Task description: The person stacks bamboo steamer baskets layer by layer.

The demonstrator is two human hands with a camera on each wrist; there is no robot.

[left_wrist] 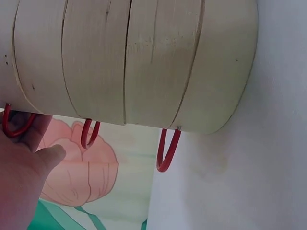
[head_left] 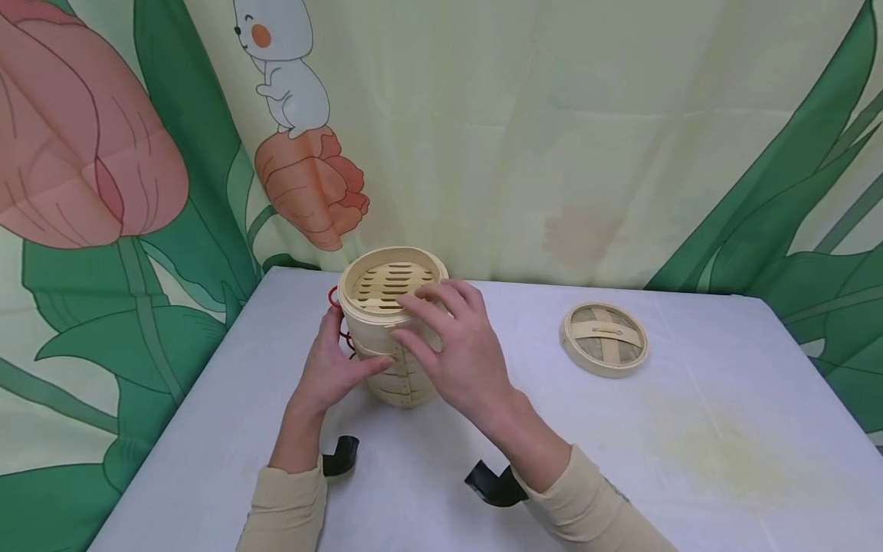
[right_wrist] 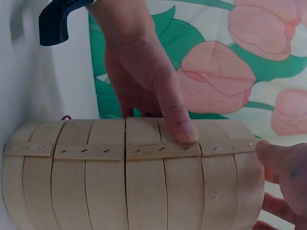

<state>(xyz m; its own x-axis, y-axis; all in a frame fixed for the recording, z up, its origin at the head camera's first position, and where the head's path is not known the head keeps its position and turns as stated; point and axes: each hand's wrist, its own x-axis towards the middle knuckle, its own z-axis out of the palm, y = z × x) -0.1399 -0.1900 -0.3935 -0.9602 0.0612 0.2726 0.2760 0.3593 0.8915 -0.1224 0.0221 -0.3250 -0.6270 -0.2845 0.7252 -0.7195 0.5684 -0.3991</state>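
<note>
A: Bamboo steamer stack (head_left: pixel 393 330) stands at the far middle of the white table (head_left: pixel 690 460), uncovered, its slatted floor showing from above. We see both hands on it.

B: We do. The left hand (head_left: pixel 331 368) braces the lower tiers from the near left side, its thumb (right_wrist: pixel 177 120) laid flat across the stitched seam in the right wrist view. The right hand (head_left: pixel 458 345) drapes over the top tier, fingers spread and bent over the near rim.

A: So both hands are gripping the stack?

B: We would say the right hand curls round the top tier; the left presses and cups more than it clamps. In the left wrist view we see only the heel of that hand beside the red wire handles (left_wrist: pixel 165 151).

A: And the lid (head_left: pixel 603 337)?

B: It lies flat on the table, well apart to the right, near the back edge.

A: How do we judge this step is best done?

B: We think the lower hand should hold the base firm while the upper one lifts straight, not sideways; the tiers nest closely, and a tilt could jam them or drag the stack along. Fingers on the outer wall, clear of the wire loops, would keep the grip even.
</note>
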